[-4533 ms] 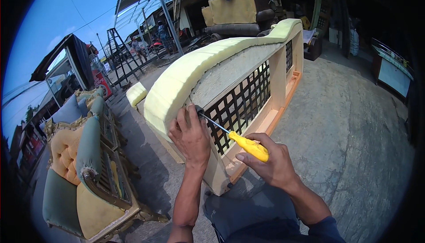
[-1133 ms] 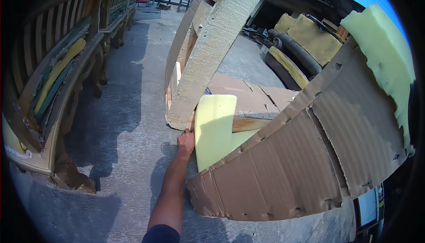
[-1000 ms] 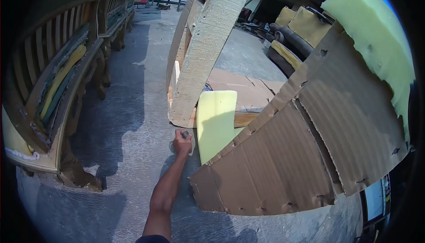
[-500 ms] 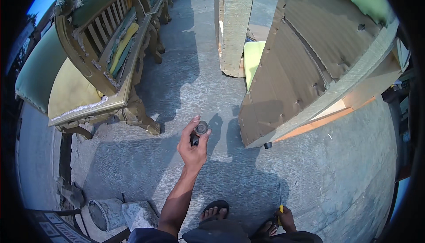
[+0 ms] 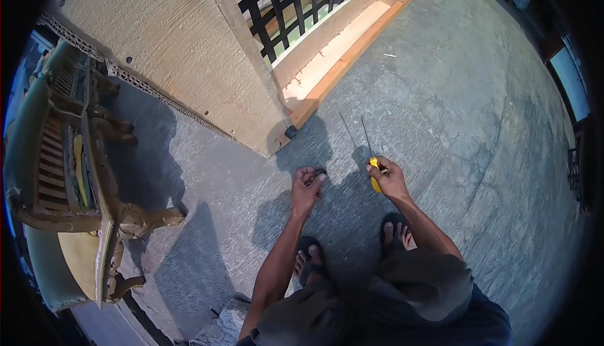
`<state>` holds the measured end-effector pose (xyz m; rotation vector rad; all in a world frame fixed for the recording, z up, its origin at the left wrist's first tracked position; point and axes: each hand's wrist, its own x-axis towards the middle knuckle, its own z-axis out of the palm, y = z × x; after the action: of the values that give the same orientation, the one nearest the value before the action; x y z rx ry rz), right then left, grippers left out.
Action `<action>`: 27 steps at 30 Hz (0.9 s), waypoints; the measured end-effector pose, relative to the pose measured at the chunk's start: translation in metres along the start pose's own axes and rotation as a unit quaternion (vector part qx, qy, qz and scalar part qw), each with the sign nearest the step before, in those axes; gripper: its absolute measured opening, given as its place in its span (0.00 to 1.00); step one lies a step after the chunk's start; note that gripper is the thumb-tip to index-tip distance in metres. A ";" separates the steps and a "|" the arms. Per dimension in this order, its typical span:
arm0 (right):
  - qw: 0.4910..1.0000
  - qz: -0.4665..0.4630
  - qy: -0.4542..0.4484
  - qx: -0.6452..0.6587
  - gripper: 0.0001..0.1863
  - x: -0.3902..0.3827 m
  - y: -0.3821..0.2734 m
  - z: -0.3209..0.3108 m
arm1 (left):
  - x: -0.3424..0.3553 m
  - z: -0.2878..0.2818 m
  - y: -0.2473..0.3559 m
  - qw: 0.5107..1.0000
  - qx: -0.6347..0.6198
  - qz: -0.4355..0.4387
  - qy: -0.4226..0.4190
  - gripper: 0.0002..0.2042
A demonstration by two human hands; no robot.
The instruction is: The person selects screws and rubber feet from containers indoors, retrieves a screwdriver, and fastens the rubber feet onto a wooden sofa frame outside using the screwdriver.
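Observation:
My left hand (image 5: 306,188) is closed around a small dark round furniture foot (image 5: 320,172); whether more than one piece is in the fingers is hidden. To its right, my right hand (image 5: 392,181) grips a screwdriver by its yellow handle (image 5: 375,183), the thin shaft pointing away from me. Just beyond my left hand stands the wooden sofa frame (image 5: 189,50), with a similar black foot (image 5: 290,132) at its near lower corner. Neither hand touches the frame.
A carved bench (image 5: 94,220) with green and cream upholstery stands at the left. Black webbing (image 5: 283,6) crosses the frame's underside, above an orange-brown wooden rail (image 5: 346,62). My sandalled feet (image 5: 308,259) are on the rough concrete floor (image 5: 453,157). A pale block (image 5: 223,322) lies at the lower left.
My view has swung right and closer to the sofa frame. My left hand has drawn in with the furniture foot. My right hand has raised the screwdriver from beside my leg to the front.

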<state>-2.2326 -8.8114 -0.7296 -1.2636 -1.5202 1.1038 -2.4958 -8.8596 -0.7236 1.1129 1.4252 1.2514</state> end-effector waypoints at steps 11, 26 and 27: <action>0.988 -0.081 -0.110 -0.073 0.17 -0.012 -0.025 0.012 | -0.004 0.020 -0.031 0.893 0.383 0.184 0.149 0.21; 0.911 -0.401 -0.091 0.031 0.14 -0.006 -0.037 0.100 | 0.005 -0.014 -0.069 0.890 0.382 0.213 0.126 0.23; 0.937 -0.325 -0.119 -0.049 0.14 -0.006 -0.031 0.104 | -0.002 -0.010 -0.062 0.914 0.354 0.152 0.127 0.22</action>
<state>-2.3390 -8.8316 -0.7258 -0.6056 -1.9962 0.7585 -2.5090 -8.8686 -0.7847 1.7582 2.0517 1.1353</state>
